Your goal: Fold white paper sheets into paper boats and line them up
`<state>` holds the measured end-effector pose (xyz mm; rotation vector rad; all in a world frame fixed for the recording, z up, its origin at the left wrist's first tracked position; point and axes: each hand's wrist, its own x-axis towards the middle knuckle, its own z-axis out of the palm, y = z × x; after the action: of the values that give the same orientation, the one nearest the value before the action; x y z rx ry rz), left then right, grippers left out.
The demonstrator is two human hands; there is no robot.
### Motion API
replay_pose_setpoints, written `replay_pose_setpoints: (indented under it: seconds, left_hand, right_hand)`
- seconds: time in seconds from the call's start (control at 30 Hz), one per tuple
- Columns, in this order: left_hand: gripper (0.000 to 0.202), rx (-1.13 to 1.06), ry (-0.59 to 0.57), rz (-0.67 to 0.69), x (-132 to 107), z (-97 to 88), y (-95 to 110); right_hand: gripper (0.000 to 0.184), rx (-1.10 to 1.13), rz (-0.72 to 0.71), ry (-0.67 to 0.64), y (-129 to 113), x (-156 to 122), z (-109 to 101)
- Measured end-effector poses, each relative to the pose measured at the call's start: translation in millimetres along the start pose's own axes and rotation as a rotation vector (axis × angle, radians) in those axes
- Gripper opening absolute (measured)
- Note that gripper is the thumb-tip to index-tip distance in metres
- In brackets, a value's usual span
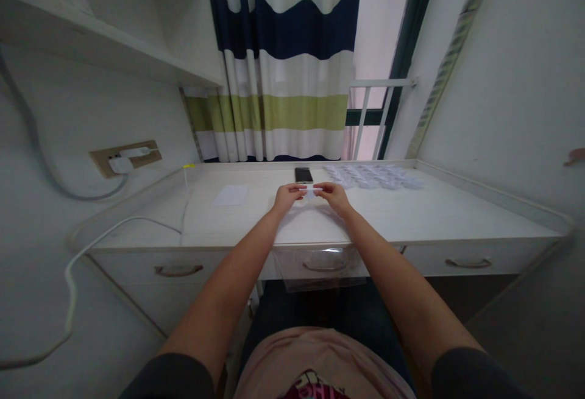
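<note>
Between my hands, just above the desk, is a small piece of white paper (311,192), pinched at both sides. My left hand (289,196) closes its fingertips on the paper's left edge. On the opposite edge, my right hand (333,196) grips it between thumb and fingers. Whether the paper is folded is too small to make out. Behind the hands lies a black phone (303,175). A flat stack or sheet of white paper (231,195) rests on the desk to the left. Several small whitish pieces (372,176) are set out in rows at the back right.
The white desk (457,216) has drawers below its front edge. A clear plastic sheet (320,268) hangs over the middle drawer. A white cable (132,219) crosses the left side near a wall socket (125,158). A striped curtain (283,76) hangs behind; a shelf (114,39) juts out upper left.
</note>
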<state>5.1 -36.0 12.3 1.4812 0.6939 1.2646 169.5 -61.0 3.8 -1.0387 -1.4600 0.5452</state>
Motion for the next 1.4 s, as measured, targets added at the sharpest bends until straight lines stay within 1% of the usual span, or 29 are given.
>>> replay_pose_setpoints:
  seconds: [0.23,0.37,0.53,0.6,0.67,0.73,0.8,0.93,1.0,1.07,1.23,1.3,1.4]
  left_hand:
    - [0.022,-0.007,0.022,-0.030,-1.0,-0.9,2.1]
    - [0.021,0.003,0.021,-0.050,-1.1,-1.9,3.0]
    - [0.020,0.039,0.028,-0.043,-0.7,-1.5,2.1]
    - [0.018,0.039,0.004,-0.023,-0.9,-0.5,1.0]
    - [0.017,0.031,-0.050,-0.006,-1.3,0.7,0.1]
    - [0.020,0.040,-0.106,-0.005,-1.8,1.7,-0.4]
    - [0.024,0.065,-0.136,-0.010,-1.9,2.1,-0.4]
    - [0.023,0.067,-0.092,0.005,-1.0,1.6,-0.5]
    - [0.023,0.050,-0.077,0.013,-0.5,1.5,-1.5]
    - [0.025,0.044,-0.091,-0.002,-0.3,2.0,-3.1]
    - [0.032,0.069,-0.183,-0.070,-1.9,4.3,-6.3]
    - [0.030,0.106,-0.187,-0.052,-2.7,4.2,-6.3]
    - [0.024,0.179,-0.159,-0.010,-2.7,3.3,-5.7]
  right_hand:
    - [0.031,-0.015,0.022,0.016,1.5,1.0,-0.5]
    - [0.028,-0.064,-0.014,0.005,0.9,1.7,-1.4]
    - [0.023,-0.164,-0.103,0.054,0.5,1.9,-3.5]
    - [0.023,-0.152,-0.091,0.033,0.3,1.4,-3.6]
    - [0.024,-0.120,-0.058,-0.020,-0.1,0.5,-3.1]
    - [0.026,-0.090,-0.038,-0.062,-1.1,-0.4,-2.3]
    - [0.028,-0.058,-0.023,-0.074,-2.4,-1.4,-1.7]
    - [0.034,0.047,0.053,-0.056,-4.7,-2.6,-1.1]
    - [0.035,0.076,0.069,-0.048,-4.7,-2.4,-1.1]
    - [0.035,0.069,0.059,-0.043,-3.6,-1.6,-1.2]
    - [0.035,0.019,0.025,-0.044,-0.1,1.1,-1.0]
    - [0.035,0.018,0.024,-0.051,-0.2,0.6,-0.5]
    - [0.036,0.053,0.033,-0.070,-1.7,-1.6,0.2]
